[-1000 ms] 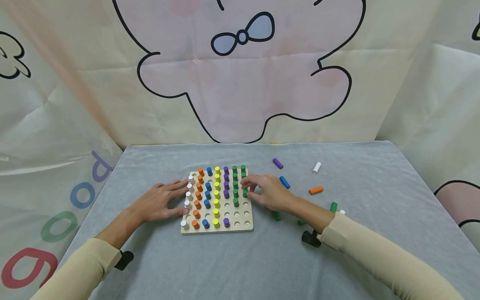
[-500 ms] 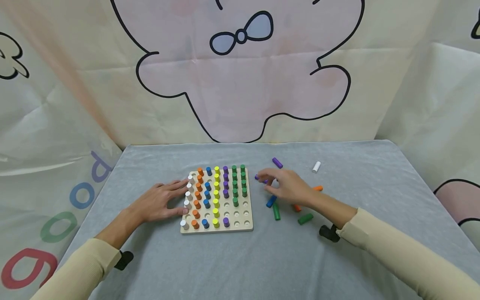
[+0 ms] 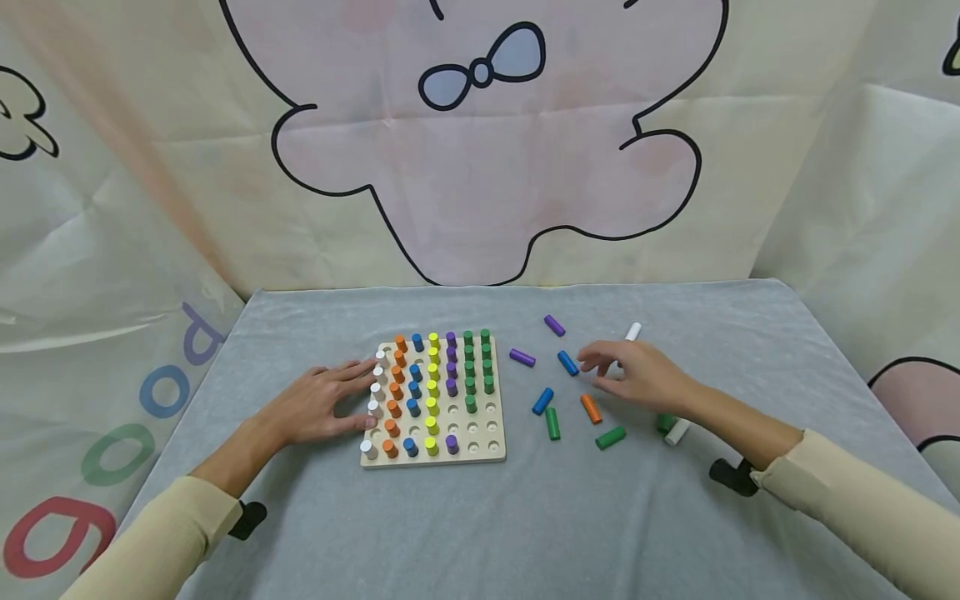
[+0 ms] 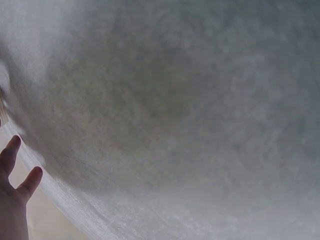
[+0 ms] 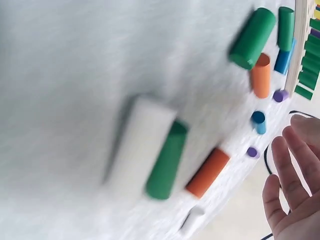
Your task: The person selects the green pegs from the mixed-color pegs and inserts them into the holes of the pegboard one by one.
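Note:
A wooden pegboard [image 3: 480, 459] lies on the table with pegs standing in columns of white, orange, blue, yellow, purple and green; several holes on its right front show bare. My left hand [image 3: 318, 407] rests at the board's left edge, fingers extended beside the white pegs. My right hand [image 3: 639, 373] hovers over the loose pegs, fingers loosely bent and holding nothing visible. Nearest its fingertips lies a blue peg [image 3: 567, 363]. A white peg [image 3: 633, 331] lies just behind the hand. In the right wrist view an orange peg [image 5: 207, 172] appears, hidden from the head view by the hand.
Between board and right hand lie a purple peg [image 3: 522, 357], another blue peg [image 3: 543, 401], a green peg [image 3: 552, 423] and an orange peg [image 3: 591, 408]. Under the right forearm are another white peg [image 3: 677, 432] and a green one. A printed curtain [image 3: 480, 183] hangs behind the table.
My right hand has moved rightward from the board's green column, across the purple peg, to above the loose pegs at right. My left hand has stayed still.

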### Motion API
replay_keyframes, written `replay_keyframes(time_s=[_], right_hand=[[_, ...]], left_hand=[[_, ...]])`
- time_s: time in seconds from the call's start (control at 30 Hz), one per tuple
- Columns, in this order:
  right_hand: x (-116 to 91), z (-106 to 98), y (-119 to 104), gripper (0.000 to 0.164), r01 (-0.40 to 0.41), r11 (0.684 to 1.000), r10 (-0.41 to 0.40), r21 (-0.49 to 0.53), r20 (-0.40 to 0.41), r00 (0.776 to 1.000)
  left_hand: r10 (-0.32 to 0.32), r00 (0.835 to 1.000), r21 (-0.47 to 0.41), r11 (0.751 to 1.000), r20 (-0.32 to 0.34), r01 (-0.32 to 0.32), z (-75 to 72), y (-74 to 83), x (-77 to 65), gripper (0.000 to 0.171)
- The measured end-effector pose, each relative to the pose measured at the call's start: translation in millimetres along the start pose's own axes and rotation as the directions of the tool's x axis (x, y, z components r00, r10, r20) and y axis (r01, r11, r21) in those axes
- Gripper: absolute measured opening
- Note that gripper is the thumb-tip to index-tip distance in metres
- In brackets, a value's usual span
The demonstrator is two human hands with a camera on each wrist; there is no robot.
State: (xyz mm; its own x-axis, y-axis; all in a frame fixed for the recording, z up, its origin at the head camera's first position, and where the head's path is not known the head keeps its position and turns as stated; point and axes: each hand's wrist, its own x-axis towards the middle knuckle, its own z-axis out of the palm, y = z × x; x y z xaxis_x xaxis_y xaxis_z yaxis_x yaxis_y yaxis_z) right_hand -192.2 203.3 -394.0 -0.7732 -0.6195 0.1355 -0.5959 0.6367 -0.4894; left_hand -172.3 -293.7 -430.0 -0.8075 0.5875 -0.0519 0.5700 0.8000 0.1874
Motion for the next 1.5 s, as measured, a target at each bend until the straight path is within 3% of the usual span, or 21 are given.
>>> replay_keyframes(time_s=[0.6, 0.83, 1.27, 1.5], right_hand=[[-55, -25, 35, 0.037, -0.086, 0.996, 0.086, -0.017, 0.031, 0.996], [-71, -26, 43, 0.037, -0.065, 0.998, 0.066, -0.024, 0.055, 0.996], [-86, -23, 56, 0.037, -0.057, 0.998, 0.058, -0.027, 0.040, 0.998], [-86, -20, 56, 0.038, -0.097, 0.995, 0.098, -0.033, 0.026, 0.995]], left_hand=[[-0.013, 1.000, -0.002, 1.000, 0.007, 0.013, 0.3, 0.0, 0.8, 0.079], [-0.014, 1.000, -0.007, 1.000, 0.007, 0.014, -0.2, 0.9, 1.0, 0.079], [-0.027, 0.999, -0.001, 1.000, 0.016, 0.027, -0.6, 0.7, 1.8, 0.080], [-0.025, 1.000, -0.009, 1.000, 0.018, 0.025, -0.7, 0.4, 1.4, 0.080]])
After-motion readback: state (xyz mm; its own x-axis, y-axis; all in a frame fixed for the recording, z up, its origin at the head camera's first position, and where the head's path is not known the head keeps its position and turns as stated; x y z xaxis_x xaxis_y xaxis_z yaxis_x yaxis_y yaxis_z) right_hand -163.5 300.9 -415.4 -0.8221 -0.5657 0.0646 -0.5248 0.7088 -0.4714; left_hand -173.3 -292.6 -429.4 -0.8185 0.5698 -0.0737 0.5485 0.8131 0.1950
